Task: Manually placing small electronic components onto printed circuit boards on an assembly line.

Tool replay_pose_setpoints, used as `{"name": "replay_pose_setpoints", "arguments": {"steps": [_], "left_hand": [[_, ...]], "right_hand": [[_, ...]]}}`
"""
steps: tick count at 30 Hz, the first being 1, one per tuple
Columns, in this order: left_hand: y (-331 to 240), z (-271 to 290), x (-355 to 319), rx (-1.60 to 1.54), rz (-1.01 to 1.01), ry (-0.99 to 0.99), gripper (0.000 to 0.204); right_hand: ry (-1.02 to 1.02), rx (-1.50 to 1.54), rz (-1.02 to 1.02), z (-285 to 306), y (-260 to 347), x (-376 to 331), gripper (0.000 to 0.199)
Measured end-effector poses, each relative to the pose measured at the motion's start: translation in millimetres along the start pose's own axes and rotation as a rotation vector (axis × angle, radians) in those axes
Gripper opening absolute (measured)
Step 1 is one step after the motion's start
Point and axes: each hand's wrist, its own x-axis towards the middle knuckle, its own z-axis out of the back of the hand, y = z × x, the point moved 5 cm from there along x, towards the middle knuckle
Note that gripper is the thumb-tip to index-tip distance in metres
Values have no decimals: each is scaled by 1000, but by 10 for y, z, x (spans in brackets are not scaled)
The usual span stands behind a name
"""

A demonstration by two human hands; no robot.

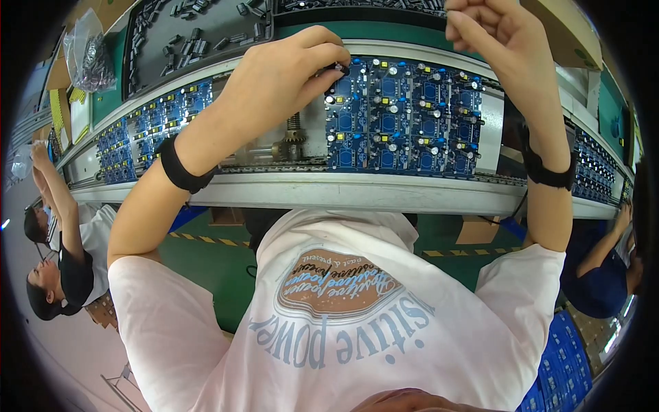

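My left hand (292, 72) is over the far left corner of a blue circuit board panel (388, 161), thumb and fingers pinched on a small black cylindrical capacitor (340, 68). The capacitor touches or hovers just above the board; which one, I cannot tell. Rows of small white, yellow and blue parts stand on the panel. My right hand (498, 34) is raised beyond the panel's far right corner, near a black tray of small parts (371, 5). Its fingers are curled together, and whatever they may hold is hidden.
A conveyor rail (288, 189) runs across in front of me, with a brass gear (293, 141) beside the panel. More boards (117, 154) lie left and right. A black tray (226, 31) holds loose capacitors; a plastic bag (89, 55) stands left of it. Other people sit at both sides.
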Motion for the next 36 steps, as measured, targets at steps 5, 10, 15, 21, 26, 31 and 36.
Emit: {"name": "replay_pose_setpoints", "arguments": {"steps": [5,10,15,21,26,31,36], "left_hand": [[29,38,30,44,-56,56,15],[16,33,-8,101,-43,62,17],[-25,20,30,127,-74,74,17],[-31,7,18,155,-57,92,20],[-66,11,61,221,-109,125,19],[-132,12,53,249,-149,47,15],[269,493,9,96,115,-193,22]], "right_hand": [[51,78,-56,113,-22,-164,9],[-485,-710,-919,-155,228,-153,12],[76,71,-75,-67,43,-155,12],[-486,-645,-903,-161,215,-194,13],[-461,-623,-884,-183,204,-195,14],[-357,-714,-826,-94,164,-276,16],[-203,-872,-776,-51,228,-321,23]]}}
